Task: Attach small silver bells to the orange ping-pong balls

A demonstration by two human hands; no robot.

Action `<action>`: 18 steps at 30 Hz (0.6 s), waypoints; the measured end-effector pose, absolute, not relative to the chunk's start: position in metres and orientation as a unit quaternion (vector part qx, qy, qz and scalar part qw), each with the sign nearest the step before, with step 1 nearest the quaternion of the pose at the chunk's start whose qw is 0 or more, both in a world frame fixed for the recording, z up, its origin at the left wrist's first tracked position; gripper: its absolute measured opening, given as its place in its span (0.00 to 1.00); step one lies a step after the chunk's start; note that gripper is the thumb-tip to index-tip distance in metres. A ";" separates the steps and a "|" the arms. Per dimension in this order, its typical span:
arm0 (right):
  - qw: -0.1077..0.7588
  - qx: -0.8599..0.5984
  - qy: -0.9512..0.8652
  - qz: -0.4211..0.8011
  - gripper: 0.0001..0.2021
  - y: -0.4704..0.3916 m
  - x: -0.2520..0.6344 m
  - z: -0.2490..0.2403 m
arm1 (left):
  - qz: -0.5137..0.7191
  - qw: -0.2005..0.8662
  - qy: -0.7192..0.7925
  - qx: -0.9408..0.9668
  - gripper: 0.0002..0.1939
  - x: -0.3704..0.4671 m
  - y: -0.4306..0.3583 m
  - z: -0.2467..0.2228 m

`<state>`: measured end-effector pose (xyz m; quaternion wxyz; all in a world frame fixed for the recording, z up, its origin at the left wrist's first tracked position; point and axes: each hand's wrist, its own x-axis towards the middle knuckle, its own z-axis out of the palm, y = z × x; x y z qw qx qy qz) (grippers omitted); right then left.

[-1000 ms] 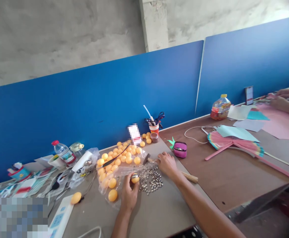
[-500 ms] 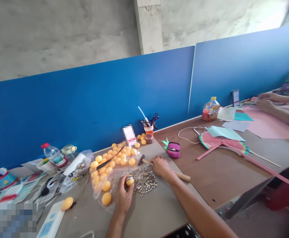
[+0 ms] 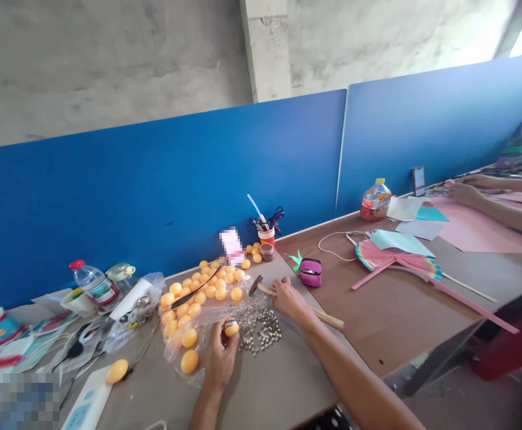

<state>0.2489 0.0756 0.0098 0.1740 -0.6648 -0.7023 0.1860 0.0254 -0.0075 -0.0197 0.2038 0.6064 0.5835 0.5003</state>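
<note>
An orange table-tennis ball [image 3: 232, 330] with a silvery metal band or row of bits on its upper part sits between the thumb and fingers of my left hand [image 3: 220, 359]. My right hand [image 3: 290, 301] is closed round the wooden handle of a hammer [image 3: 329, 319], close to its dark head. The handle's end sticks out behind my wrist. Between my hands a heap of small shiny metal pieces [image 3: 261, 329] is spread over the grey tabletop [image 3: 283, 382]. Many more orange balls [image 3: 220, 294] lie on a clear plastic bag [image 3: 178, 352] beyond my left hand.
A purple pouch [image 3: 310, 272] sits right of the hammer. A power strip [image 3: 86, 400], cables and a red-capped bottle [image 3: 95, 283] crowd the left. On the brown table are a pink fan-shaped piece [image 3: 390, 257] and papers; another person's hands [image 3: 467, 190] work there.
My right fingers have closed more round the hammer handle near its head. My left hand still holds the ball, turned slightly. The whole view has shifted a little.
</note>
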 end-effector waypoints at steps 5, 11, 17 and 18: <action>0.232 -0.686 -0.653 0.222 0.27 0.077 0.247 0.015 | 0.485 0.211 0.588 0.611 0.17 0.024 -0.008 -0.020; 0.359 -0.579 -0.695 0.230 0.19 0.071 0.249 0.028 | 0.495 0.245 0.590 0.589 0.19 0.023 -0.006 -0.026; 0.317 -0.337 -0.818 0.342 0.13 0.046 0.239 0.049 | 0.523 0.262 0.585 0.562 0.18 0.024 -0.006 -0.028; 0.303 -0.316 -0.830 0.346 0.13 0.042 0.237 0.052 | 0.523 0.264 0.589 0.557 0.18 0.024 -0.006 -0.028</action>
